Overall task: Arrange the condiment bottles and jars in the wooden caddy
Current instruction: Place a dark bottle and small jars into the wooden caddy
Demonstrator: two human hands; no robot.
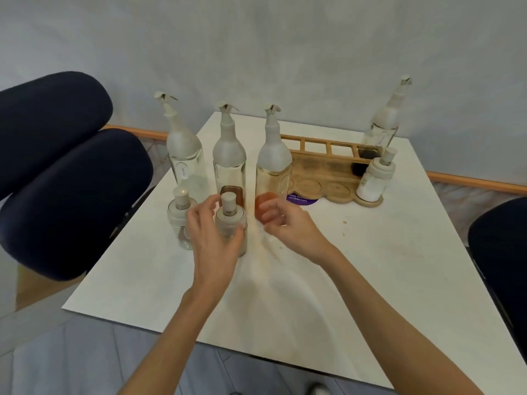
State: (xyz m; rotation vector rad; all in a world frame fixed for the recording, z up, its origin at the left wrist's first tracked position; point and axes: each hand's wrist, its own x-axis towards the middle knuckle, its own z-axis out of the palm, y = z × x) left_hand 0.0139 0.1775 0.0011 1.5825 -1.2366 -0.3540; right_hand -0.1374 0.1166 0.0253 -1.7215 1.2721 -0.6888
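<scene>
A white square table (370,266) fills the middle, with its near half and right side bare out to the edges. Dark navy padded chairs (57,166) crowd its left edge, and another (499,252) stands off the right edge. A slotted wooden caddy (322,169) lies along the far right of the table; its left slots and front round recesses are open. Three tall clear glass bottles with frosted white pour tops (229,158) stand in a row on the bare table left of the caddy. A fourth tall bottle (385,121) stands in the caddy's back right slot. A short white-capped jar (375,178) sits in the front right recess. Two more short glass jars stand in front of the row: the left jar (181,212) is free, and the left hand (214,246) curls around the middle jar (229,215), thumb on its right shoulder. The right hand (293,229) hovers just beside it with loosely curled fingers, holding nothing. A small purple sticker (299,199) lies by the caddy's front edge.
</scene>
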